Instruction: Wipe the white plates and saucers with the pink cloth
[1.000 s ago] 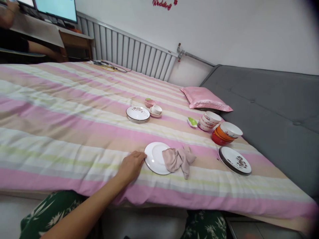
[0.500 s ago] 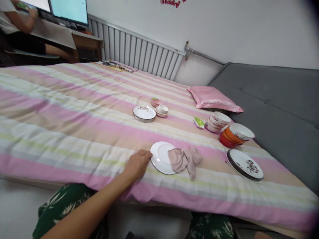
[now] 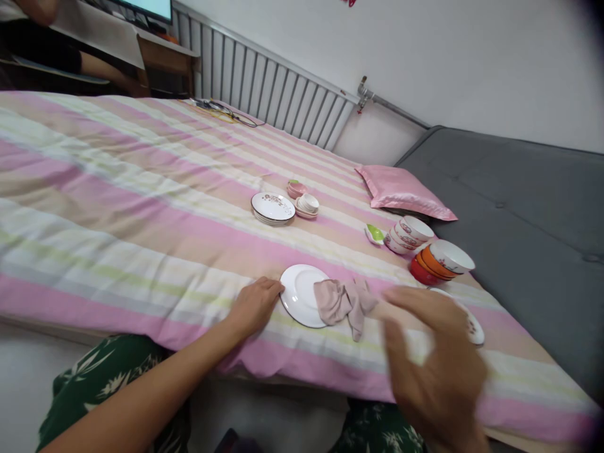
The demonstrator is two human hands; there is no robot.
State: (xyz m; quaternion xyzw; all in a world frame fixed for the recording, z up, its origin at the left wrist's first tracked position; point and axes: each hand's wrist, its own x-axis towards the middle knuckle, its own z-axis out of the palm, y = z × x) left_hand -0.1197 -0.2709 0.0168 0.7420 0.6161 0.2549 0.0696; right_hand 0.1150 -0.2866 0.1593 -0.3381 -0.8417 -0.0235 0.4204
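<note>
A white plate (image 3: 301, 290) with a dark rim lies near the bed's front edge. My left hand (image 3: 255, 304) pinches its left rim, fingers closed. A crumpled pinkish-beige cloth (image 3: 346, 302) covers the plate's right part and trails onto the bedspread. To the right of the cloth, my right hand (image 3: 436, 358) is in the air, blurred, with thumb and fingers apart and nothing between them. Behind it, a stack of patterned plates (image 3: 474, 324) is mostly hidden.
Orange and red bowls (image 3: 431, 264), patterned bowls (image 3: 406, 236) and a green leaf-shaped dish (image 3: 375, 234) stand at right. Farther back are stacked plates (image 3: 272, 208) and small bowls (image 3: 307, 204). A pink pillow (image 3: 406, 189) lies by the grey headboard (image 3: 519, 189). Another person's leg (image 3: 106, 72) shows at upper left.
My right hand has come into view from the lower right, reaching toward the cloth. My left hand stays on the plate's rim. The view has tilted and shifted slightly.
</note>
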